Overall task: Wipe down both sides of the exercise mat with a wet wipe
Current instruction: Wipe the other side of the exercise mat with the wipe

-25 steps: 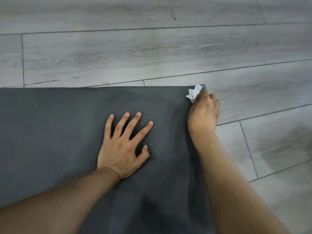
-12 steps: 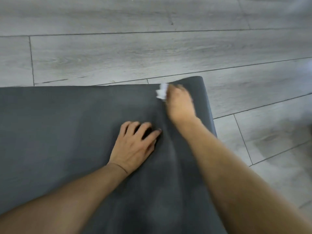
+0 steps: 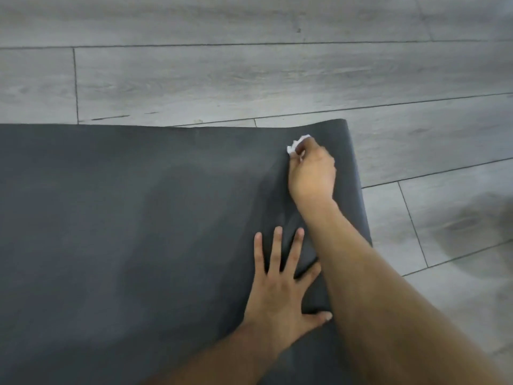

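Watching remotely, head view only.

- Exercise mat [image 3: 138, 245]: dark grey, spread flat on the grey plank floor [image 3: 222, 79]. It fills the near and left part of the view. Its far right corner looks slightly raised off the boards.
- Right hand [image 3: 312, 173]: on the mat, close to that far right corner, just inside the right edge. Fingers are curled round a bunched white wet wipe [image 3: 297, 144], which sticks out past the knuckles on the far side and seems pressed to the mat's surface.
- Left hand [image 3: 280, 284]: nearer me on the mat, also toward its right edge, partly under the right forearm. It lies flat with fingers straight and spread, holding nothing. I read it as pinning the mat while the wipe works.

Progress, my judgement: the step in hand is wiping the upward face at the far right corner. There are faint paler streaks on the mat around the right hand, but I can't tell damp from glare, so I can't say how much of this face is done. The big stretch of mat to the left shows no clear wipe marks. The underside is hidden. Turning the mat over and wiping that face looks to be left, so half the job at most is done.
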A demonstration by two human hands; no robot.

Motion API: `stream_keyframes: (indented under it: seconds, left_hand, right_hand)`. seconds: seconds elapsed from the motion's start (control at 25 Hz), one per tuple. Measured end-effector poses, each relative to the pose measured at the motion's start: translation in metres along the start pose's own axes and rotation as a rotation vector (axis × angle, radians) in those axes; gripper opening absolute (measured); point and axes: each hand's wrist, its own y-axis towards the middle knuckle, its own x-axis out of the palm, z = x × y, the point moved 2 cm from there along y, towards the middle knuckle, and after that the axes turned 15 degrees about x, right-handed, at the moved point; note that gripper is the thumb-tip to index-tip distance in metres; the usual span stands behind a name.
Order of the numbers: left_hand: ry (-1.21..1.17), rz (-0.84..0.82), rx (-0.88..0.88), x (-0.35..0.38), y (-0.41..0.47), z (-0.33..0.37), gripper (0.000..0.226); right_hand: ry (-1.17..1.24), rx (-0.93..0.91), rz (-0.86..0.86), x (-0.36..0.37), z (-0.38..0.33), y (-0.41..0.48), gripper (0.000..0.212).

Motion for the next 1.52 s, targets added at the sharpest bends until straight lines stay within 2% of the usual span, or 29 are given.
stream_keyframes:
  seconds: [0.08,0.16,0.24,0.32,0.44,0.52,0.6,0.68,0.8,0.88,0.92,1.0,1.08,1.12,1.2,1.28,1.4,1.44,1.48,1.52]
  left_hand:
    - [0.066,-0.061,-0.032,0.009,0.002,-0.001,0.081]
    - [0.037,-0.005,-0.047,0.014,0.001,0.000,0.071]
    - [0.009,0.018,-0.044,0.014,0.001,0.002,0.073]
    - [-0.011,0.023,-0.029,0.009,0.001,0.002,0.083]
    - [-0.012,0.012,-0.033,0.004,-0.002,0.003,0.094]
    - [-0.008,0.035,-0.039,0.005,-0.001,0.002,0.096]
    - [-0.007,0.033,-0.037,0.006,0.000,0.004,0.096]
    - [-0.014,0.021,-0.026,0.006,0.000,0.003,0.087]
    - [-0.008,0.041,-0.017,0.006,0.001,0.002,0.072]
    - [0.005,0.029,-0.013,0.005,0.001,0.002,0.073]
    - [0.007,0.002,-0.009,0.006,0.001,0.002,0.077]
    - [0.002,-0.006,-0.005,0.007,-0.001,0.001,0.085]
    - [0.024,-0.009,-0.015,0.004,-0.003,0.003,0.090]
    - [0.033,-0.010,-0.019,0.005,-0.003,0.003,0.091]
    - [0.024,0.019,-0.018,0.004,-0.003,0.002,0.093]
    - [0.022,0.031,-0.012,0.005,-0.003,0.003,0.093]
    - [0.005,0.021,-0.012,0.003,-0.002,0.003,0.093]
    - [0.011,0.024,-0.010,0.004,-0.002,0.003,0.093]
    - [0.018,0.023,-0.009,0.005,-0.002,0.003,0.092]
    - [0.022,0.023,-0.008,0.005,-0.002,0.004,0.092]
  right_hand:
    - [0.006,-0.234,-0.126,0.029,-0.044,-0.047,0.025]
    - [-0.058,-0.497,-0.241,0.045,-0.077,-0.092,0.032]
    - [-0.130,-0.640,-0.237,0.034,-0.068,-0.082,0.029]
    - [-0.194,-0.535,-0.095,0.010,-0.026,-0.031,0.026]
    - [-0.342,-0.195,0.108,-0.037,0.060,0.031,0.026]
    - [-0.313,-0.026,0.141,-0.045,0.075,0.035,0.025]
    - [-0.296,0.021,0.092,-0.034,0.048,0.025,0.027]
    - [-0.263,-0.109,-0.048,-0.016,0.001,-0.007,0.028]
    - [-0.104,-0.445,-0.186,0.013,-0.049,-0.077,0.018]
    - [-0.129,-0.645,-0.290,0.021,-0.052,-0.094,0.015]
    - [-0.135,-0.707,-0.267,0.018,-0.043,-0.083,0.015]
    - [-0.132,-0.616,-0.145,0.003,-0.010,-0.040,0.013]
    - [-0.155,-0.368,-0.019,-0.025,0.037,-0.001,0.015]
    - [-0.156,-0.274,0.022,-0.035,0.058,0.009,0.017]
    - [-0.165,-0.201,0.038,-0.039,0.067,0.008,0.016]
    - [-0.046,-0.195,-0.052,-0.035,0.050,0.000,0.016]
    - [0.580,0.039,-0.442,-0.040,0.025,-0.010,0.017]
    - [0.672,0.059,-0.497,-0.041,0.025,-0.014,0.019]
    - [0.603,0.023,-0.478,-0.042,0.028,-0.019,0.021]
    - [0.415,-0.069,-0.390,-0.041,0.034,-0.022,0.022]
